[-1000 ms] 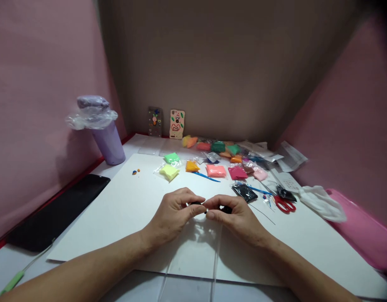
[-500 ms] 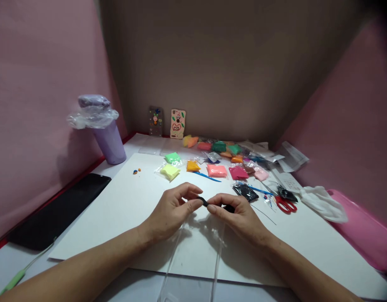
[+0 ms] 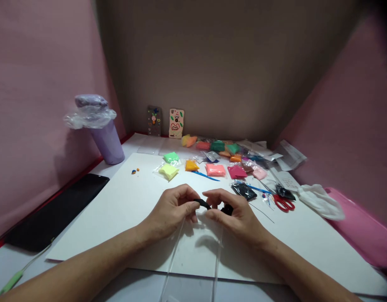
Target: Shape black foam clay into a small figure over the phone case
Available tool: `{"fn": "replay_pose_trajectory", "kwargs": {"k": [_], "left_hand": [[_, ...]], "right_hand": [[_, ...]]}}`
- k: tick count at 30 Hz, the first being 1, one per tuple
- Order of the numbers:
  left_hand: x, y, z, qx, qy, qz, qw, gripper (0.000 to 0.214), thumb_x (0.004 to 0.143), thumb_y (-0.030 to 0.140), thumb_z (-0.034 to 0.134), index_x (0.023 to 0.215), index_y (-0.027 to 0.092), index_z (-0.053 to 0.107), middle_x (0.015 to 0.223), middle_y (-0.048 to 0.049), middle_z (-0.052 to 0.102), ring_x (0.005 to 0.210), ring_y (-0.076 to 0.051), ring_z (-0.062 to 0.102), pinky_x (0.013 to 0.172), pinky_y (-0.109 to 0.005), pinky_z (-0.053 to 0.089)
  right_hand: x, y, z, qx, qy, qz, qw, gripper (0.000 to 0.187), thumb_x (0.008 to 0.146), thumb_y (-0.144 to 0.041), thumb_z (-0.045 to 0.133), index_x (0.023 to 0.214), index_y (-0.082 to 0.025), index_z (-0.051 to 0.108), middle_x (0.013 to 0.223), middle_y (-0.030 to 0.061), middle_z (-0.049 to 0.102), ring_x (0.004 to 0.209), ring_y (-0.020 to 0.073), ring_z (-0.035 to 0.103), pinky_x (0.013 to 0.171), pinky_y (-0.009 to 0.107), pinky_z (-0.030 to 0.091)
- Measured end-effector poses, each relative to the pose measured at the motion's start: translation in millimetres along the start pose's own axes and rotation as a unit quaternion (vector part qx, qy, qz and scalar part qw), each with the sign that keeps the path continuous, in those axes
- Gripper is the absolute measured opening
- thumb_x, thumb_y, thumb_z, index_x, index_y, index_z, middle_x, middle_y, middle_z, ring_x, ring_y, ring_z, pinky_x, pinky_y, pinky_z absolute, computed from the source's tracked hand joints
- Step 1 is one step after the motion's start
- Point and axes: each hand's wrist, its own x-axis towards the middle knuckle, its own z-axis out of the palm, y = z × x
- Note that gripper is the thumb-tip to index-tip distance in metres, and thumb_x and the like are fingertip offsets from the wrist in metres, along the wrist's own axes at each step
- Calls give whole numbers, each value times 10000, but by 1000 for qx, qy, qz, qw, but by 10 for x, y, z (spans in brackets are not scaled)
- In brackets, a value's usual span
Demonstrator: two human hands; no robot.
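A thin strip of soft black clay point(image 3: 202, 204) is pinched between the thumb and fingers of my left hand point(image 3: 173, 208), its free end curving down to the right. My right hand point(image 3: 236, 214) is beside that end, thumb and forefinger parted around it. A larger lump of black clay point(image 3: 227, 209) sits in the curled fingers of this right hand, partly hidden. Below both hands lies a clear phone case point(image 3: 193, 260) over the white board point(image 3: 118, 226); its far end is hard to make out.
Bagged clay in several colours, such as yellow point(image 3: 168, 171) and coral point(image 3: 215, 170), lies across the back. Red scissors point(image 3: 284, 203) and a black clay packet point(image 3: 244, 190) are at right. A purple tumbler point(image 3: 107, 142) and a black phone point(image 3: 59, 212) stand and lie at left.
My right thumb and forefinger have opened off the strip's right end. More of the black strip now shows, bending downward from my left fingers. The view has shifted slightly.
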Motion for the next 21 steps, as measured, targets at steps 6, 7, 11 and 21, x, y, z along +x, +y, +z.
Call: {"fn": "replay_pose_trajectory", "kwargs": {"k": [6,7,11,21], "left_hand": [[3,26,19,-28,-5,-29,999,106,756,221,641,763,127,591,550,13,616,479,-104,588,479,-217,481],[5,35,13,-34,-9,-35,999,120,754,230,646,764,124,591,555,5,624,483,-108,596,483,-218,482],[16,26,-8,-68,-21,-44,997,159,766,263,646,776,122,575,608,-21,659,545,-126,641,546,-232,505],[27,61,-47,-97,-3,-51,994,237,768,336,666,782,129,551,697,-53,696,641,-151,676,634,-264,525]], "right_hand": [[-36,21,50,-72,9,-97,993,201,822,-197,583,1006,-248,645,739,2,638,624,137,564,582,253,423],[-36,18,51,-79,9,-98,992,204,823,-183,570,1000,-248,649,722,1,632,613,136,557,571,253,414],[-36,9,43,-95,1,-95,991,191,822,-152,544,959,-230,651,690,5,621,593,137,537,546,253,385],[-45,-6,46,-122,16,-83,989,107,820,-143,526,874,-203,596,669,6,595,573,132,515,542,262,373]]}}
